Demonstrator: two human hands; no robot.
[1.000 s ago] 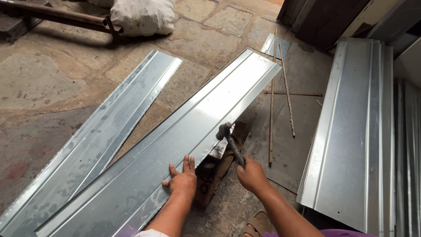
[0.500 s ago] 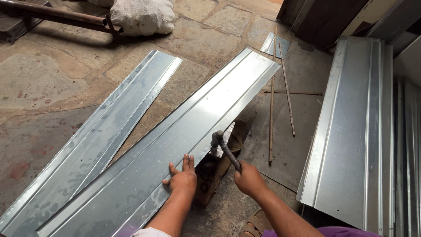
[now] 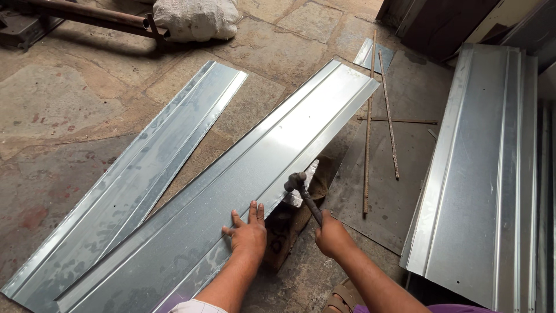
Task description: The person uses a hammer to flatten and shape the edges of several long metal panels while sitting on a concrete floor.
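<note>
the stone floor [image 3: 75, 104] is lying under everything, paved in uneven slabs. a stack of folded metal sheets [image 3: 480, 168] is leaning along the right side of the view, well apart from the hands. the long metal sheet [image 3: 243, 185] under work is stretching diagonally from lower left to upper right, its folded right edge passing over a dark block [image 3: 289, 226] that is sitting on the floor beneath it. a second metal sheet [image 3: 133, 179] is lying just beside it on the left, running nearly parallel. a flat dark plate [image 3: 394, 174] is resting on the floor to the right of the long sheet, with thin metal rods [image 3: 368, 133] lying across it. a pale sack [image 3: 194, 17] and a rusty pipe [image 3: 87, 13] are sitting at the top of the view, far from the work. the left hand [image 3: 248, 235] is pressing flat on the long sheet, fingers spread, gripping nothing. the right hand [image 3: 331, 236] is closing around the handle of a hammer [image 3: 302, 191], whose head is sitting at the sheet's folded edge, just above the block; whether it is touching the metal cannot be told. a sandalled foot [image 3: 343, 298] is showing at the bottom edge.
</note>
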